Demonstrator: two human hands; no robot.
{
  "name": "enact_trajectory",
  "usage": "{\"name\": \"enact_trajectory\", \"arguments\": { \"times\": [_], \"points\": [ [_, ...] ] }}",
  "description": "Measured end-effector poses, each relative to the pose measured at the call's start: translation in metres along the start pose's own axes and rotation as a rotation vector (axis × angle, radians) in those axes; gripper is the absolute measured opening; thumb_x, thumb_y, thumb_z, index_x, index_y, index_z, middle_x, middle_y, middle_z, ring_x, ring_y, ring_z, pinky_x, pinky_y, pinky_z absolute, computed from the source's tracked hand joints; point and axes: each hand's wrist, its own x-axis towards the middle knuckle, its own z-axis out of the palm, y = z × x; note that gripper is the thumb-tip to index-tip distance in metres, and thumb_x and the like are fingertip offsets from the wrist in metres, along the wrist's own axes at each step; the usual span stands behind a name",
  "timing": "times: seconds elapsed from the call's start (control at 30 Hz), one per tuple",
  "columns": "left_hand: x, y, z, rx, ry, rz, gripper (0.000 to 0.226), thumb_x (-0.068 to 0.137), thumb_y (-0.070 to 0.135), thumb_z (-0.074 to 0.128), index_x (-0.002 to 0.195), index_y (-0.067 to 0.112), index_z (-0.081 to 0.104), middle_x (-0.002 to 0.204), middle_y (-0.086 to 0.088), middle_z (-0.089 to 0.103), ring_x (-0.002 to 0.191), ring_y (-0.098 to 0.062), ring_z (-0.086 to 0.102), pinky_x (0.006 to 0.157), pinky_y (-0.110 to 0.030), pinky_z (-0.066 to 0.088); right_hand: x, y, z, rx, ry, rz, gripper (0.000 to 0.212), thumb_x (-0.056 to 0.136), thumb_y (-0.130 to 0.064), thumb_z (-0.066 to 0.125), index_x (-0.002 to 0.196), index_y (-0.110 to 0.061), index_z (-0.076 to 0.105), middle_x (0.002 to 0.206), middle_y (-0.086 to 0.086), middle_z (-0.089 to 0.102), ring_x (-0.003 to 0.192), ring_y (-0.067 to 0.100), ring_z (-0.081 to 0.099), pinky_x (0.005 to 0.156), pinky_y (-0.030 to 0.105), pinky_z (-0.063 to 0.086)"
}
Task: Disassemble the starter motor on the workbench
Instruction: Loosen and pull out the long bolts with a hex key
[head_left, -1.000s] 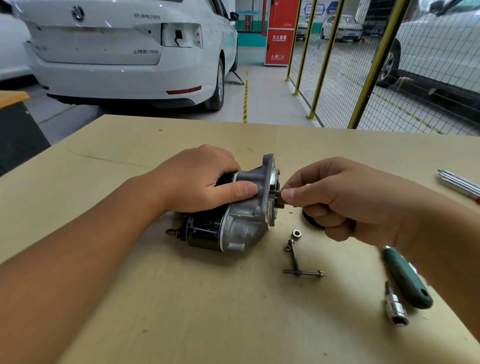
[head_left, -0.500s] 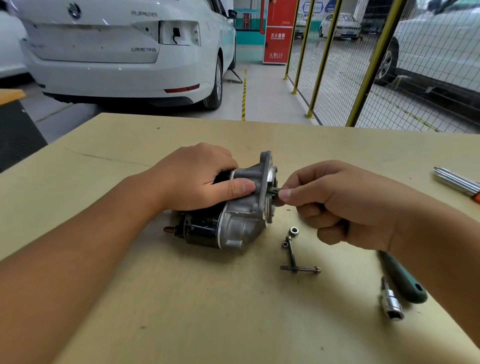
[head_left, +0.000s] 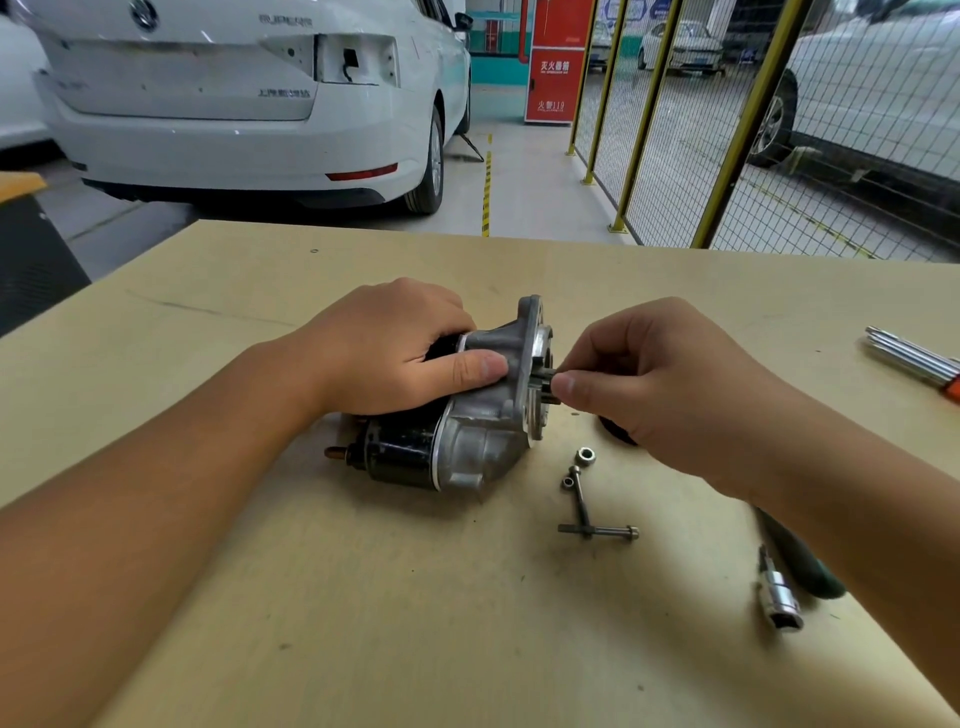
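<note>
Two bare hands at frame centre, left hand gripping the starter motor lying on the workbench, right hand pinching its pinion shaft, loose bolts and nut lower right.

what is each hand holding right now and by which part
The left hand grips the starter motor around its body. The right hand pinches the small pinion shaft sticking out of its front face.
</note>
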Motion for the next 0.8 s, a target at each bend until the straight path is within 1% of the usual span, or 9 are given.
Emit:
{"name": "enact_trajectory", "arguments": {
  "times": [0.13,0.27,0.37,0.4,0.47,0.5,0.57,0.7,0.8],
  "points": [
    [-0.001,0.001,0.0,0.001,-0.002,-0.001,0.078,0.087,0.081,0.027,0.093,0.017,0.072,0.086,0.004,0.06,0.082,-0.019,0.058,0.071,-0.049,0.049,0.0,0.002,0.003,-0.073,0.039,-0.04,0.022,0.092,-0.023,0.073,0.07,-0.018,0.071,0.047,-0.009,0.052,0.039,0.005,0.042,0.039,0.017,0.03],
    [0.0,0.0,0.0,0.015,-0.01,-0.009,0.081,0.086,0.081,0.027,0.093,0.013,0.071,0.086,0.003,0.06,0.083,-0.02,0.058,0.071,-0.051,0.049,-0.001,0.004,0.008,-0.132,0.095,-0.07,0.024,0.092,-0.026,0.069,0.069,-0.021,0.068,0.049,-0.015,0.056,0.042,0.005,0.051,0.039,0.013,0.032],
    [-0.001,0.0,0.0,0.006,-0.007,-0.004,0.08,0.087,0.081,0.027,0.092,0.014,0.071,0.085,0.003,0.06,0.082,-0.019,0.058,0.071,-0.051,0.049,-0.002,0.002,0.011,-0.217,0.092,-0.078,0.026,0.094,-0.034,0.065,0.07,-0.025,0.065,0.052,-0.017,0.059,0.045,0.003,0.056,0.044,0.017,0.032],
    [-0.001,0.0,0.0,0.005,-0.006,-0.004,0.079,0.087,0.081,0.027,0.092,0.015,0.071,0.085,0.003,0.06,0.082,-0.019,0.058,0.071,-0.051,0.049,-0.003,0.001,0.011,-0.241,0.089,-0.086,0.027,0.094,-0.035,0.064,0.069,-0.027,0.064,0.052,-0.017,0.059,0.047,0.002,0.056,0.044,0.016,0.032],
    [-0.001,0.0,0.0,0.004,-0.007,-0.005,0.079,0.087,0.082,0.027,0.092,0.017,0.071,0.085,0.004,0.06,0.082,-0.019,0.058,0.071,-0.05,0.049,-0.003,-0.001,0.011,-0.271,0.103,-0.105,0.03,0.095,-0.035,0.064,0.066,-0.028,0.063,0.054,-0.019,0.059,0.051,0.001,0.056,0.044,0.015,0.035],
    [-0.001,0.0,0.0,0.005,-0.008,-0.005,0.079,0.087,0.082,0.027,0.092,0.017,0.071,0.086,0.004,0.06,0.082,-0.019,0.059,0.071,-0.05,0.049,-0.004,-0.002,0.012,-0.295,0.122,-0.115,0.031,0.094,-0.035,0.065,0.064,-0.029,0.062,0.055,-0.019,0.059,0.054,0.003,0.056,0.044,0.017,0.033],
    [-0.001,0.0,0.0,0.01,-0.012,-0.002,0.079,0.087,0.082,0.026,0.092,0.017,0.071,0.085,0.004,0.06,0.082,-0.019,0.058,0.071,-0.05,0.049,-0.005,-0.001,0.014,-0.362,0.177,-0.135,0.033,0.093,-0.037,0.067,0.062,-0.031,0.059,0.053,-0.013,0.056,0.055,0.008,0.053,0.048,0.025,0.032],
    [-0.001,0.0,0.0,0.018,-0.011,0.003,0.078,0.087,0.081,0.026,0.089,0.016,0.07,0.084,0.004,0.059,0.08,-0.019,0.057,0.07,-0.05,0.049,-0.009,0.0,0.018,-0.378,0.257,-0.16,0.028,0.091,-0.038,0.069,0.066,-0.03,0.062,0.051,-0.012,0.051,0.055,0.007,0.05,0.052,0.026,0.032],
    [-0.001,0.0,0.0,0.017,-0.018,-0.009,0.079,0.087,0.081,0.026,0.09,0.016,0.07,0.085,0.004,0.059,0.081,-0.019,0.057,0.07,-0.049,0.049,-0.011,0.001,0.02,-0.405,0.302,-0.188,0.023,0.091,-0.038,0.07,0.071,-0.027,0.065,0.052,-0.012,0.052,0.056,0.009,0.051,0.053,0.028,0.039]
  ]
}}
